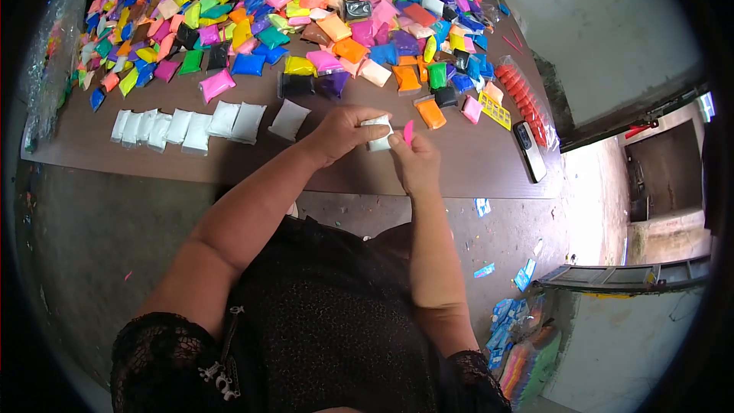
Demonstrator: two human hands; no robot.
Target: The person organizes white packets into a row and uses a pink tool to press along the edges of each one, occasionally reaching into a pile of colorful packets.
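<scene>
A small white packet (378,140) is pinched in my left hand (340,138), just above the table's near part. My right hand (419,164) is closed, with a thin pink piece (408,132) sticking up from between thumb and fingers; its exact kind is not clear. The right thumb meets the right edge of the white packet. To the left of my hands lies a single white packet (289,121), and beyond it a row of several more white packets (196,131) runs along the table's near side.
A large heap of colourful packets (329,27) covers the back of the brown table (482,172). On the right are a phone (529,151), a yellow sheet (495,111) and a long clear pack of red items (527,99). Blue wrappers (505,325) litter the floor.
</scene>
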